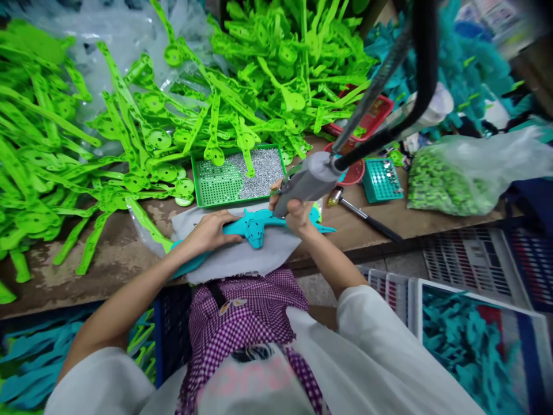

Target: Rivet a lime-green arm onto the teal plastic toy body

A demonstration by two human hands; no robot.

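Checked apron (246,323) and white sleeves nearest the lens, at the bench's near edge. Bench (108,259): worn wood, crowded. White cloth (242,256) at the front edge, overhanging it slightly. On the cloth, teal part (254,226): long axis roughly left to right, slim tail pointing right, wider end left under the forearm, a short lug pointing toward the person. Left hand (211,230): flat, fingers pressed on the part's left half. Right hand (294,210): closed around a grey driver (305,183), which tilts up to the right, tip at the part, black hose (389,124) rising off the top. Just behind the cloth, green tray (220,184) of small silver screws. Behind and left, green parts (151,132) heaped, blocking that side. Right of the driver: hammer (367,219), teal tray (382,180), bag (458,173) of green bits. Bare bench shows only front left and beside the hammer. White crates (470,271) below right.
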